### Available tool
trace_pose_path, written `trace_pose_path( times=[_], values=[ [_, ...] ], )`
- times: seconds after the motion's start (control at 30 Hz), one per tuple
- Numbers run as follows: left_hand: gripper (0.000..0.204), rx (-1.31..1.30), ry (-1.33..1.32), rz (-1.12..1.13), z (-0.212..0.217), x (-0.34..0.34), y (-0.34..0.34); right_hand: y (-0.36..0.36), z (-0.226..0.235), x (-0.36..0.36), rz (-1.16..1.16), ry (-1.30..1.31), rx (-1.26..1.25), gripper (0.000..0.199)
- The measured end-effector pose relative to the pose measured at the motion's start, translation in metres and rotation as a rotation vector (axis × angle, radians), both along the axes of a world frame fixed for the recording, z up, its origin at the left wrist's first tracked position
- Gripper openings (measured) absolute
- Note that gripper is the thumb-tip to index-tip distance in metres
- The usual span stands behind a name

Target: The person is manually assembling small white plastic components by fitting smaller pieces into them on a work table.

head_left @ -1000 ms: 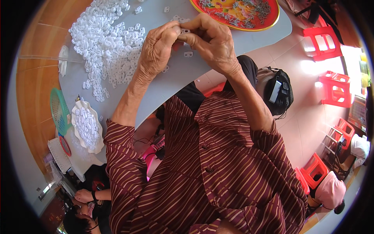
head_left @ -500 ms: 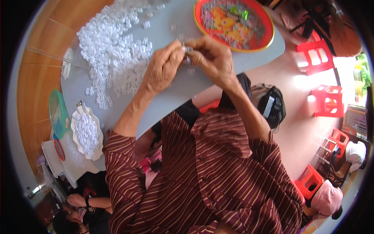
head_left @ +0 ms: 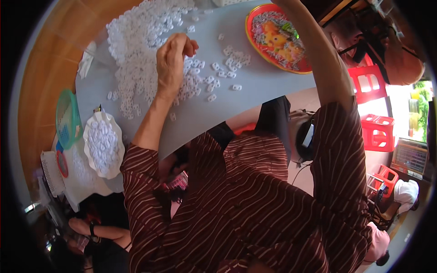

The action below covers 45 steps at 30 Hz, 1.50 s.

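My left hand (head_left: 171,63) is raised over the grey table beside a large heap of small white plastic pieces (head_left: 136,59) with holes in them. Its fingers are curled together, and whatever they may hold is hidden. More loose white pieces (head_left: 234,59) lie scattered to the right of that hand. My right forearm (head_left: 318,59) reaches across the right side of a red tray (head_left: 250,38) with a yellow rim, covering part of it. The right hand itself is beyond the upper edge of the picture. Small grey pieces (head_left: 271,20) and a green packet (head_left: 290,31) lie in the tray.
At left stand a white scalloped dish (head_left: 119,157) of white pieces and a green mesh basket (head_left: 63,123). A white container (head_left: 227,2) shows at the far edge. Red stools (head_left: 378,132) stand at right. Another person's arm (head_left: 111,234) is at lower left.
My hands, earlier together over the table with a small piece between their fingers, have parted. The right has swung far and right, out of the picture. The left has shifted slightly left.
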<state>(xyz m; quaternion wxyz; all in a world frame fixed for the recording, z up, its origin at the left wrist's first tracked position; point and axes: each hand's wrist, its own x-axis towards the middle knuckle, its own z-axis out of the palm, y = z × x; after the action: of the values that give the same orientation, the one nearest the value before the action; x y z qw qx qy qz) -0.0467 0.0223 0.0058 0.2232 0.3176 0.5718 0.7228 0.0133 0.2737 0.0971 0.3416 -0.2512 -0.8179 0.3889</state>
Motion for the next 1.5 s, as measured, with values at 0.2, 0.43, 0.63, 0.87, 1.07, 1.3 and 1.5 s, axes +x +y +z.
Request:
trace_pose_path(
  times=[0.2,0.43,0.63,0.87,1.07,1.3,1.5],
  values=[
    [0.032,0.053,0.007,0.078,0.007,-0.026,-0.002,-0.058,-0.09,0.019,0.437,0.057,0.239,0.016],
    [0.029,0.121,0.005,0.03,0.0,-0.032,-0.004,-0.123,-0.09,0.023,0.63,-0.161,0.231,0.018],
    [0.026,0.029,0.021,0.019,0.001,-0.031,-0.005,-0.123,-0.097,0.018,0.67,-0.245,0.427,0.013],
    [0.027,0.03,0.024,0.011,0.0,-0.032,-0.006,-0.128,-0.088,0.026,0.624,-0.199,0.413,0.012],
    [0.027,0.007,0.034,0.015,0.001,-0.029,-0.008,-0.134,-0.1,0.022,0.656,-0.313,0.426,0.012],
    [0.027,0.023,0.052,-0.01,0.006,-0.026,-0.008,-0.116,-0.09,0.035,0.617,-0.286,0.373,0.012],
    [0.027,0.008,0.065,-0.033,0.007,-0.026,-0.008,-0.134,-0.094,0.031,0.642,-0.299,0.42,0.014]
  ],
)
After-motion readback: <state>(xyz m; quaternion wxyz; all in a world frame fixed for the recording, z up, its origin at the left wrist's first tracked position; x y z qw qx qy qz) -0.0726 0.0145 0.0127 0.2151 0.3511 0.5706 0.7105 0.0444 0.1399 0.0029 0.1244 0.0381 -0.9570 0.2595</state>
